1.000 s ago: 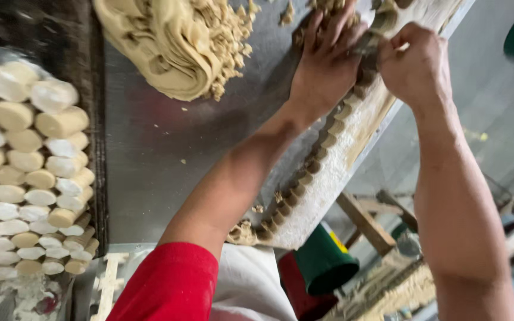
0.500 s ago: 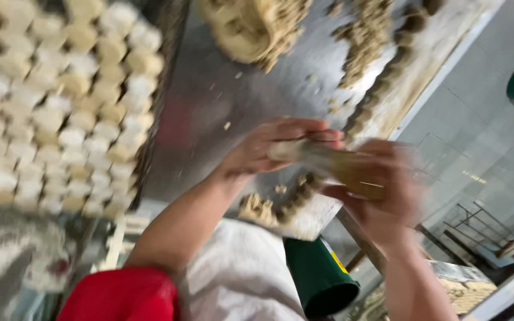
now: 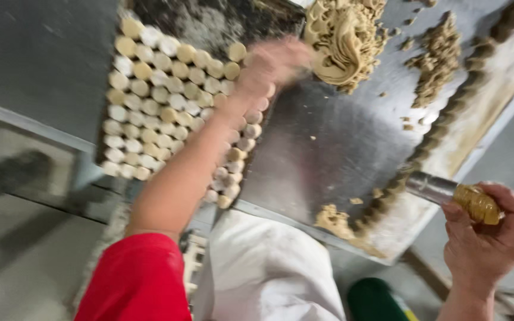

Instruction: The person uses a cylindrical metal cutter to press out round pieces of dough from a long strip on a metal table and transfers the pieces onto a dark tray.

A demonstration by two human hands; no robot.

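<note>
- Dough heap [image 3: 343,41] sits far on the steel table [image 3: 328,148], right of the dark tray [image 3: 209,24] packed with round dough pieces [image 3: 162,107].
- Left hand [image 3: 269,65] reaches to the heap's left edge; too blurred to tell its grip.
- Right hand [image 3: 489,238], near right, grasps a metal tube mould [image 3: 432,188] stuffed with dough.

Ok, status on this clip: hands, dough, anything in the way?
Left hand blurred, at the dough mound beside the tray of round pieces. Right hand shut on a dough-packed metal tube. Crumbs scattered on the steel table.
</note>
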